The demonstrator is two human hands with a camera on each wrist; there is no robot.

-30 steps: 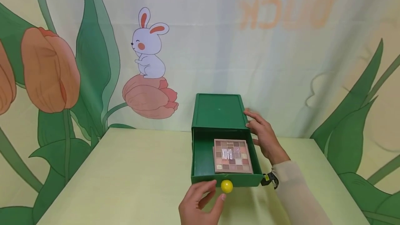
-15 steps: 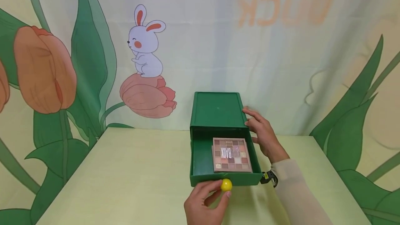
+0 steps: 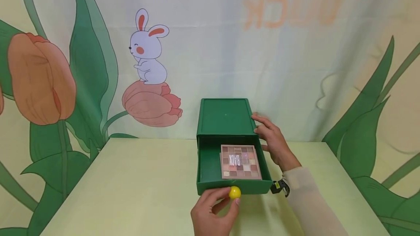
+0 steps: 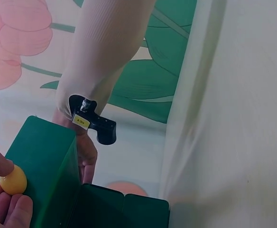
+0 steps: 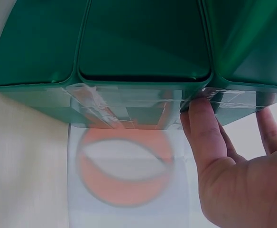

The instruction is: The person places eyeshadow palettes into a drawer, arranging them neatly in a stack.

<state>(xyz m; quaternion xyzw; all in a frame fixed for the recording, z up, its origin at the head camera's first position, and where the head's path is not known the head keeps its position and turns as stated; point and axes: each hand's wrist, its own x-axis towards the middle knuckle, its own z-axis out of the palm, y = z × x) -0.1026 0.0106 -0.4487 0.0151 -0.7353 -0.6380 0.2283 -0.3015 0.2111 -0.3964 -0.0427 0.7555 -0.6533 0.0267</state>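
A green drawer box [image 3: 225, 117] stands on the table with its drawer [image 3: 208, 161] pulled out toward me. On the drawer's front is a round yellow knob [image 3: 234, 192]. My left hand [image 3: 213, 214] pinches this knob [image 4: 13, 180] between thumb and fingertips. Inside the drawer, toward the right, lies an eyeshadow palette [image 3: 240, 161] with several coloured squares and the word BACK on its lid. My right hand [image 3: 275, 141] rests along the right side of the box, fingers spread and touching its upper edge; the right wrist view shows its fingertips against the green panels [image 5: 145, 42].
The pale table [image 3: 147, 177] extends left and right of the box. Close behind it hangs a curtain [image 3: 210, 54] printed with tulips and a rabbit. A black wrist camera [image 3: 280, 188] sits on the right wrist, beside the drawer's front right corner.
My left hand has moved right and brought its thumb and fingertips onto the yellow knob. The drawer stays pulled out, and the right hand keeps its place on the box.
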